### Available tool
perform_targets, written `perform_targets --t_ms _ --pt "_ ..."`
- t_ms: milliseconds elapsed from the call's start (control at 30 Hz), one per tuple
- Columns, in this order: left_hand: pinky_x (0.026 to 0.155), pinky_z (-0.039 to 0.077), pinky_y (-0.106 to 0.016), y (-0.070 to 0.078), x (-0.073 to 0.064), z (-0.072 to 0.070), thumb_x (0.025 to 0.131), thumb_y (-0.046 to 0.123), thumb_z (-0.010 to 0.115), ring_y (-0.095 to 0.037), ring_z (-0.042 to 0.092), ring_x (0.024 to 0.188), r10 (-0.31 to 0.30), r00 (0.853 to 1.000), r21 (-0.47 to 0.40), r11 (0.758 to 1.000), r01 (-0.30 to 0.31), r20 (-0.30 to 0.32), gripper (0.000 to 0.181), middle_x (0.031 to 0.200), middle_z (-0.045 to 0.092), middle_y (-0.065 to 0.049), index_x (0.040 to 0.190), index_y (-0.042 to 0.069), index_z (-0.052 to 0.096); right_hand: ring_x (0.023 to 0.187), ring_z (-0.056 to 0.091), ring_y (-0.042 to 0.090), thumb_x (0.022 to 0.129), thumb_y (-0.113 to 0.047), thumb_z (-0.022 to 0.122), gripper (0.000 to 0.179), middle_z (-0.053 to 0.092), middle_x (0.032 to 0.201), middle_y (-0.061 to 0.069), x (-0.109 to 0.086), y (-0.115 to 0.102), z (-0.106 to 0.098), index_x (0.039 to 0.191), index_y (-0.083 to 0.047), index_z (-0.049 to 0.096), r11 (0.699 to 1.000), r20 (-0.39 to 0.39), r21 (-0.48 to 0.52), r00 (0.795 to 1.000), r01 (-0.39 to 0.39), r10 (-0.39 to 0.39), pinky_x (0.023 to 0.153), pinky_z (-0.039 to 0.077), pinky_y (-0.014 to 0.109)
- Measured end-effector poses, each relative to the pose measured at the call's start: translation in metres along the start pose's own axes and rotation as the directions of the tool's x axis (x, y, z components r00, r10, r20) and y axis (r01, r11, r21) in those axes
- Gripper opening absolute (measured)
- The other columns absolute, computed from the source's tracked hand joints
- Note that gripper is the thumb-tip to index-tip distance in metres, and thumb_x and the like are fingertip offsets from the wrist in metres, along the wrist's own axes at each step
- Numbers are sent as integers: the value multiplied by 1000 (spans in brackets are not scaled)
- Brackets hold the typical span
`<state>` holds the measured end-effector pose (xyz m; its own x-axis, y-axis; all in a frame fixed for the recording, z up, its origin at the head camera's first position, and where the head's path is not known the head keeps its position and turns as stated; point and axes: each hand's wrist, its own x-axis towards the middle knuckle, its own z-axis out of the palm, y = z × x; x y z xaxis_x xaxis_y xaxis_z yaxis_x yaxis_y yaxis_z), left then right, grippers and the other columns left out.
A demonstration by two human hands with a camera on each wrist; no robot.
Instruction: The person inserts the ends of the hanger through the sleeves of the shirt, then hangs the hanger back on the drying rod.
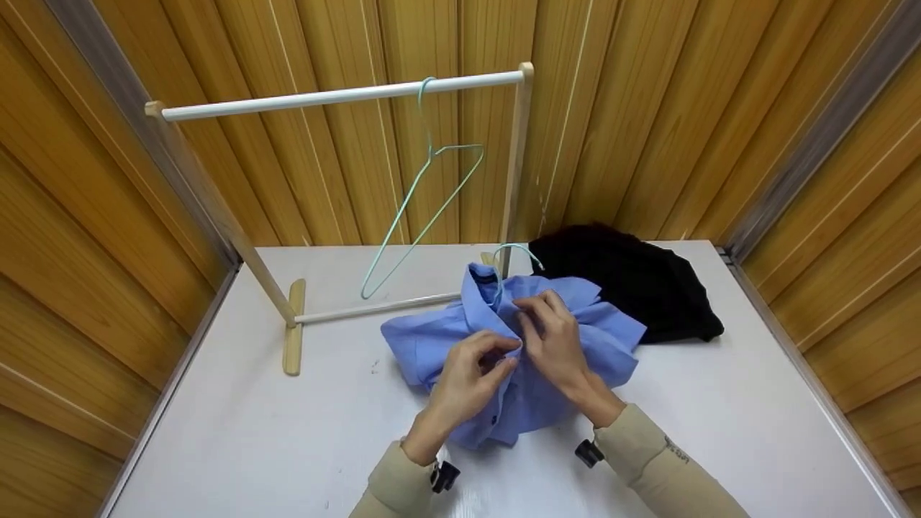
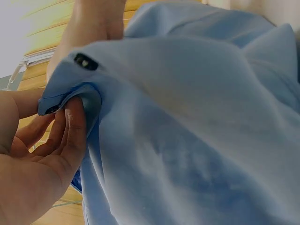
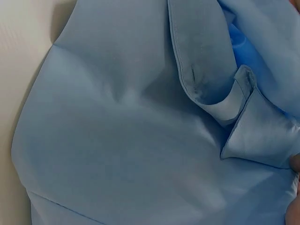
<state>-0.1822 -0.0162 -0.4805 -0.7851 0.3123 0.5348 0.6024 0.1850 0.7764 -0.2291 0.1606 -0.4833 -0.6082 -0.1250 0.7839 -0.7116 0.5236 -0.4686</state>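
Note:
A light-blue button-up shirt (image 1: 424, 342) lies bunched on the table, with the hook of a mint-green hanger (image 1: 516, 246) rising from its collar. My left hand (image 1: 462, 380) pinches the front edge between thumb and fingers. Close by in the left wrist view is a dark button (image 2: 86, 62). Beside the collar, my right hand (image 1: 557, 345) has bent fingers and holds the cloth. The right wrist view shows a buttonhole (image 3: 193, 74) in the loose front band; only fingertips (image 3: 295, 162) appear at its right edge, against the collar. Most of the hanger is hidden inside the shirt.
A rack with a white bar (image 1: 324, 97) and wooden posts stands behind the shirt. Another mint-green hanger (image 1: 403, 208) hangs from it. Black folded cloth (image 1: 655, 288) lies at the back right of the white table (image 1: 252, 432). Wood-patterned panels enclose the table.

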Motion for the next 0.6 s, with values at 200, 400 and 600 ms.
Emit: perform_targets --t_ms 200,400,600 --pt "67 54 -31 -5 -3 5 89 1 77 -14 61 77 62 996 138 989 -53 -61 16 93 67 -2 105 2 75 82 60 18 89 12 71 19 60 92 8 0 -1 -3 101 -2 74 1000 -13 12 1000 -2 2 71 49 27" --pt "70 53 -26 -7 -6 6 90 6 80 -14 61 79 78 994 222 973 -59 -76 20 94 63 -3 108 4 73 85 64 21 88 13 71 20 61 93 8 0 0 -3 101 -1 74 1000 -21 29 1000 5 -5 77 53 26" --pt "70 52 -30 -11 -10 3 90 28 83 -17 59 81 75 993 225 973 -52 -94 30 96 59 -4 109 7 70 86 66 26 88 14 69 21 61 92 8 1 1 -5 101 -2 74 999 -34 49 999 -2 4 84 51 20"
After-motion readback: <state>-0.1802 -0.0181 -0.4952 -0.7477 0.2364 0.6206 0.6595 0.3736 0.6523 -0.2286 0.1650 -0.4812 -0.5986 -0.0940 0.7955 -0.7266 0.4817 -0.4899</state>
